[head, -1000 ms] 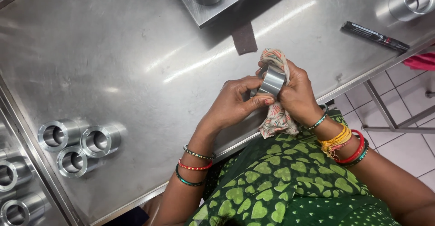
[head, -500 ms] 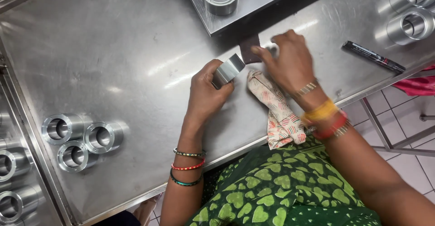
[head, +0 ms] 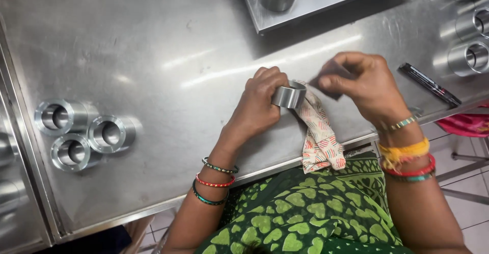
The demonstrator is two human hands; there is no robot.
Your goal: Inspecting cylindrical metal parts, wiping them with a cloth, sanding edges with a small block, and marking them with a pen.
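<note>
Metal ring [head: 289, 95] now sits gripped in my left hand [head: 260, 104] alone; my right hand [head: 364, 83] has moved off, pinching a small dark patch [head: 328, 78].

Ring [head: 288, 95] on table [head: 153, 45] w/ cloth [head: 318, 137] right, cylinders [head: 84, 132] far left.

We have one view only, from a camera on the person's head, so no second view shares any of the scene. It looks almost straight down onto the worktop [head: 153, 45], close in, with the near edge running aslant across the lower half and the floor showing past it at the lower right. The left hand [head: 260, 101] and right hand [head: 364, 83] sit just right of centre, near that edge.
</note>
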